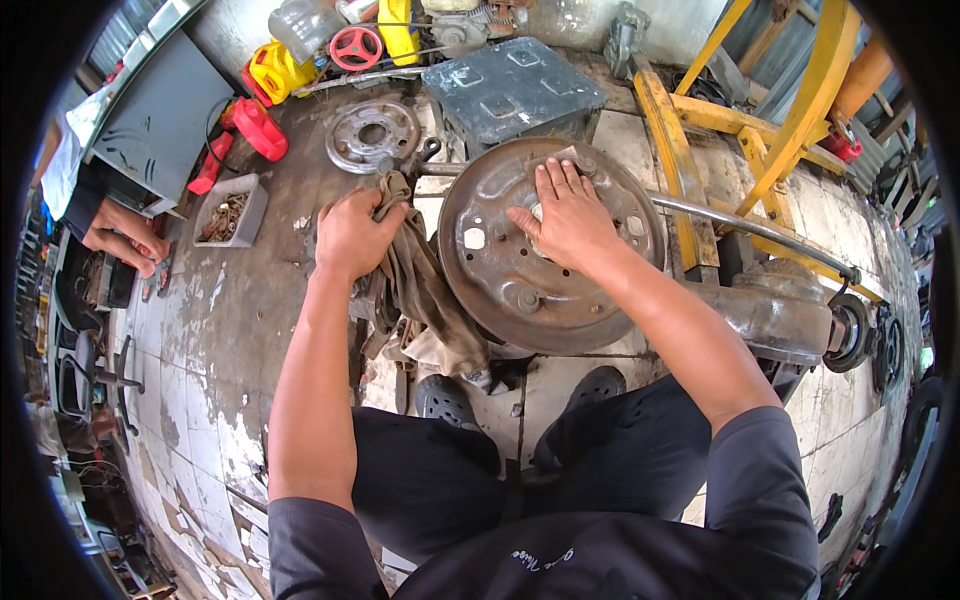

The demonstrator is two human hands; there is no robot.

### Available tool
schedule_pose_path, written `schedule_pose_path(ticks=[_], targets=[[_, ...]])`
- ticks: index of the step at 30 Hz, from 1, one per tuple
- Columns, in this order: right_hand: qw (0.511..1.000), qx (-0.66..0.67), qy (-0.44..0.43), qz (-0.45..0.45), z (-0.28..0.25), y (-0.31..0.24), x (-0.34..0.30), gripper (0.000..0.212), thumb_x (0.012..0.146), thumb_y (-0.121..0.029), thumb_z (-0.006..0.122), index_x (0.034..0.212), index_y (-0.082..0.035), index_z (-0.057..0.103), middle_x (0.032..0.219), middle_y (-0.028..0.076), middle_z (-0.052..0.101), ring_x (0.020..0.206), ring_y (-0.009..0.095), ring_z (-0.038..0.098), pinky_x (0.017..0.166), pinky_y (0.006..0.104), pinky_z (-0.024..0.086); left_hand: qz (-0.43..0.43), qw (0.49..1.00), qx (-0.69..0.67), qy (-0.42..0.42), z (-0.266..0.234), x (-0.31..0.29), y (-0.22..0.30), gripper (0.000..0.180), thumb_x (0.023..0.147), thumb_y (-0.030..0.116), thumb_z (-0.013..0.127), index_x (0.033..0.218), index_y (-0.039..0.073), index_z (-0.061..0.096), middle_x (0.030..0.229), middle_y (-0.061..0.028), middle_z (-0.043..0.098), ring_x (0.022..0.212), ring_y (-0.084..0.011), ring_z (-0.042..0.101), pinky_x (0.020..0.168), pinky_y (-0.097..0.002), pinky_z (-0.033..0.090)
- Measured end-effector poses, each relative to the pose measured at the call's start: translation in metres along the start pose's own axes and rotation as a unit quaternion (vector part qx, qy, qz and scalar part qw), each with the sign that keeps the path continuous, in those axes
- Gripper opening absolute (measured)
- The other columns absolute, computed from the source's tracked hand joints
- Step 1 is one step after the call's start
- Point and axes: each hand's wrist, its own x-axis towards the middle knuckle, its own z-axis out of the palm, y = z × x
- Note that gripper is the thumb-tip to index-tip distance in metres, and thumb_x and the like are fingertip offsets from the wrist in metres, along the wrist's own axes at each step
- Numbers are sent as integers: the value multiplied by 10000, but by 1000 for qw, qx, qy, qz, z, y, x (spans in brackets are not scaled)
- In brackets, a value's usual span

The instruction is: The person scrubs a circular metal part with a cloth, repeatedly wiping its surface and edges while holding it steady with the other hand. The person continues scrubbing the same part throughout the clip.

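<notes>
My left hand is closed around the top of a dirty brown rag, which hangs down toward the floor beside a large round metal plate. This plate resembles a brake backing plate, brown and rust-stained, with several holes and pressed shapes. Flat on its upper face lies my right hand, fingers stretched and thumb apart. A small brownish patch or scrap shows by the fingertips; I cannot tell what it is. The plate stands tilted toward me, and a long metal bar runs out from behind it to the right.
Left of the rag, a worn workbench top carries a flat ring-shaped metal disc and a grey tray of small parts. Behind stands a dark metal box. A yellow frame is at right. Another person's hand shows far left.
</notes>
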Motion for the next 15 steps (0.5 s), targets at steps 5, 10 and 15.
schedule_pose_path(ticks=[5,10,15], targets=[[1000,-19,-12,15,-9,-8,13,889,1021,-651,272,1515,88,301,1598,266,285,1502,404,242,1219,505,228,-9,1000,-6,-11,-2,0,1,448,896,479,643,991,48,727,981,-221,713,964,-421,654,899,-483,491],[999,15,2,-53,-1,11,-7,692,1042,-466,411,1466,81,397,1536,275,385,1455,395,344,1193,481,300,10,1000,-19,11,-3,0,-2,427,890,453,651,992,46,732,979,-215,712,956,-415,658,903,-487,491],[968,244,31,50,-71,4,-8,411,1011,-155,512,1347,81,528,1351,276,581,1301,407,536,1099,468,436,3,1000,-19,0,-2,-2,-7,412,883,431,656,989,40,732,1017,-195,709,987,-396,655,924,-475,485]])
